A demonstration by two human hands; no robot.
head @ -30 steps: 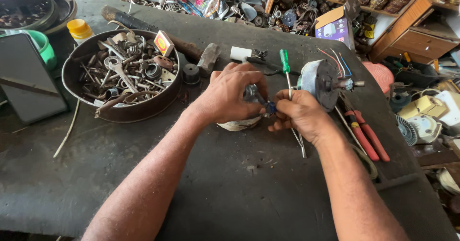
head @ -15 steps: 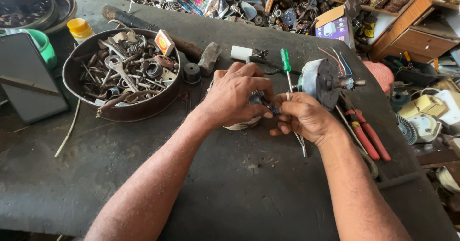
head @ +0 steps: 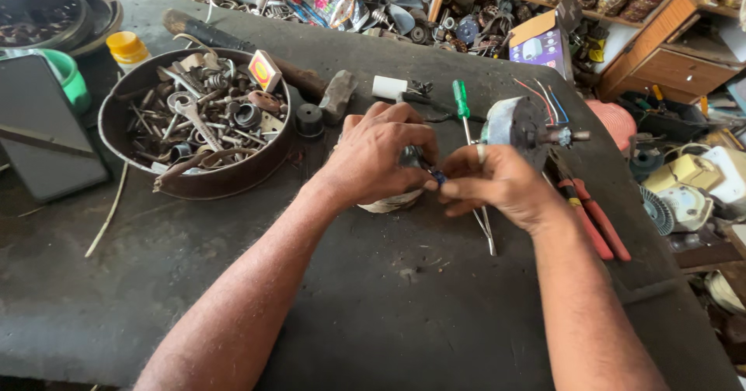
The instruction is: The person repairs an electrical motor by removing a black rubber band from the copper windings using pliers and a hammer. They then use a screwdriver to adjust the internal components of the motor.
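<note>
Left hand [head: 381, 156] clamped over small motor [head: 388, 201] | right hand [head: 497, 183] pinching blue wire end [head: 440, 178], between both hands, touching.

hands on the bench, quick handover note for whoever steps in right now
Left hand: closed over a small round part resting on the dark bench.
Right hand: fingertips pinch a small blue piece against that part.
Nearby: green-handled screwdriver under the right hand, small motor with coloured wires behind it, red-handled pliers to the right, pan of nuts and spanners to the left.
Done: part gripped in both hands. Left: cannot tell from this view.
</note>
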